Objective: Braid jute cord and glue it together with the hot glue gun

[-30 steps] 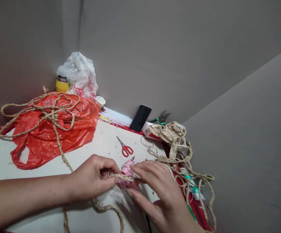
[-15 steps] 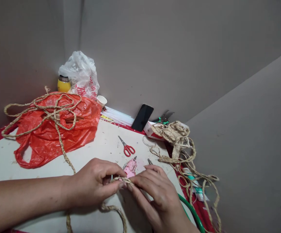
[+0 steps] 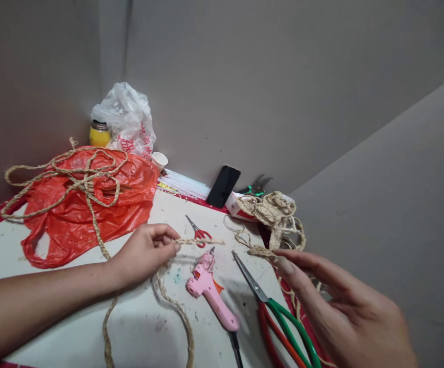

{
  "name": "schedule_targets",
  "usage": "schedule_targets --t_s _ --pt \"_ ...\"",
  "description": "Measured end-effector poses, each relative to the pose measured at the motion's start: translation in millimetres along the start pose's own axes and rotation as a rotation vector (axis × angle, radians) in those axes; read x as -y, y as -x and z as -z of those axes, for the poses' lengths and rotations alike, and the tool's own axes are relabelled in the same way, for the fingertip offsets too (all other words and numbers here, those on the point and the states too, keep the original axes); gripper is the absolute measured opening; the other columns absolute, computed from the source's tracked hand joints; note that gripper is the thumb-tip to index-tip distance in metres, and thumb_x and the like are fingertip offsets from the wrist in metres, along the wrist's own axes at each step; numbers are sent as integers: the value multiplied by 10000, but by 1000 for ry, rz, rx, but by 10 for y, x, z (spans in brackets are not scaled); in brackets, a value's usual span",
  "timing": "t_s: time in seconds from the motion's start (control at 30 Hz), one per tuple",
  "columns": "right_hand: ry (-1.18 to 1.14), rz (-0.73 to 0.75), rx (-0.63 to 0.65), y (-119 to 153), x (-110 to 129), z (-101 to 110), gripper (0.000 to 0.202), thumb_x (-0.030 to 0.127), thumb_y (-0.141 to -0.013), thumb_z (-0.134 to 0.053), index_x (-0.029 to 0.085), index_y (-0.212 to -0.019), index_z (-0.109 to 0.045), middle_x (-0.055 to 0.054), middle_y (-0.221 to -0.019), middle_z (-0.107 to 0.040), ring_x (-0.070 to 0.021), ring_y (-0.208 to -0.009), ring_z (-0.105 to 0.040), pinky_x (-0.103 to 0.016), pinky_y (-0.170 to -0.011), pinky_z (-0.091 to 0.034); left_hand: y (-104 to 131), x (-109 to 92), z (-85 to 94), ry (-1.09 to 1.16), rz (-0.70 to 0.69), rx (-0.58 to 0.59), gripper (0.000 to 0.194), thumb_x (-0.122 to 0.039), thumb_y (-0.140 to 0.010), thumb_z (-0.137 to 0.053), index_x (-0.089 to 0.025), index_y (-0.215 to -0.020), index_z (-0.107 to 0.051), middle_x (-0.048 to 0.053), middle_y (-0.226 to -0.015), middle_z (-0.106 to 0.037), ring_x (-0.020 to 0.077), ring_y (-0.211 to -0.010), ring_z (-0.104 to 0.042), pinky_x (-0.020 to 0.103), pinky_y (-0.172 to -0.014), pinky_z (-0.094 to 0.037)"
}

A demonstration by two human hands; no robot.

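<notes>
My left hand (image 3: 148, 251) pinches a braided straw cord (image 3: 199, 242) near its end, which sticks out to the right over red-handled scissors (image 3: 202, 235). The rest of this cord hangs below the hand onto the board. My right hand (image 3: 344, 301) is at the right edge, thumb and index fingertips closed at a flat braided straw strip (image 3: 262, 251); its other fingers are partly hidden. Between the hands lies a pink hot glue gun (image 3: 214, 299). Beside it are large scissors (image 3: 258, 291) with green and red-orange handles, blades pointing away.
A red plastic bag (image 3: 130, 204) bears coiled braided cord (image 3: 87, 179) at left. Behind stand a yellow jar (image 3: 99, 135), a white plastic bag (image 3: 125, 115) and a paper cup (image 3: 159, 160). A phone (image 3: 224, 186), pliers (image 3: 258, 187) and coiled straw pieces (image 3: 271, 208) line the wall.
My hands were together on the cord and have separated. The right hand moved right to the straw strip; the left moved slightly up with the cord end, uncovering the glue gun and large scissors.
</notes>
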State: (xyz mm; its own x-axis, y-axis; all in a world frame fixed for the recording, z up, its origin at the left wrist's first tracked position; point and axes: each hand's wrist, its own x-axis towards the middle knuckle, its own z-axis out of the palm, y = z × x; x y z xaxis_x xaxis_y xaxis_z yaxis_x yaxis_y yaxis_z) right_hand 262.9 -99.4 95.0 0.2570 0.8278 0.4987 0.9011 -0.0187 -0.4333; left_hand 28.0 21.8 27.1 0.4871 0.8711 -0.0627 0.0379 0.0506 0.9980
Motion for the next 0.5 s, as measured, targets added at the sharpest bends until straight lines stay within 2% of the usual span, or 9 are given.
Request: schedule_targets --t_s 0.1,0.13,0.2,0.27,0.37,0.5 --pt "86 152 237 42 -137 -99 231 448 -852 -564 249 -860 -680 -45 -796 -742 -219 -652 -691 -298 -555 -530 -102 15 52 171 98 -77 226 -289 -688 -707 -130 -812 -605 -35 -580 -590 71 -453 -480 190 -469 -361" --pt "137 202 353 92 -168 -172 247 446 -854 -558 235 -909 -676 -58 -838 -745 -227 -677 -701 -314 -579 -551 -118 17 62 225 136 -81 242 -300 -687 -712 -128 -815 -601 -23 -588 -610 68 -439 -479 189 -457 -360" --pt "235 253 490 228 -196 -347 325 424 -850 -556 178 -1045 -638 -120 -953 -735 -261 -733 -713 -358 -603 -573 -128 18 69 318 203 -74 253 -309 -685 -718 -127 -809 -593 9 -634 -652 72 -444 -508 189 -449 -379" --pt "286 268 584 373 -187 -516 342 305 -834 -566 149 -1138 -579 -147 -1026 -708 -282 -844 -707 -388 -681 -579 -117 16 65 372 254 -67 244 -282 -673 -728 -132 -798 -581 22 -666 -663 90 -482 -559 197 -464 -416" --pt "245 254 585 525 -157 -686 391 201 -835 -512 150 -1220 -466 -147 -1092 -673 -258 -898 -695 -368 -721 -565 -98 10 57 408 294 -54 231 -234 -656 -736 -139 -785 -570 25 -703 -663 115 -558 -614 232 -529 -482" --pt "153 224 550 569 -153 -713 280 205 -876 -449 191 -1156 -442 -98 -953 -692 -226 -755 -700 -309 -605 -536 -95 15 60 426 328 -44 228 -229 -640 -757 -124 -776 -607 19 -696 -656 110 -611 -616 239 -604 -501"
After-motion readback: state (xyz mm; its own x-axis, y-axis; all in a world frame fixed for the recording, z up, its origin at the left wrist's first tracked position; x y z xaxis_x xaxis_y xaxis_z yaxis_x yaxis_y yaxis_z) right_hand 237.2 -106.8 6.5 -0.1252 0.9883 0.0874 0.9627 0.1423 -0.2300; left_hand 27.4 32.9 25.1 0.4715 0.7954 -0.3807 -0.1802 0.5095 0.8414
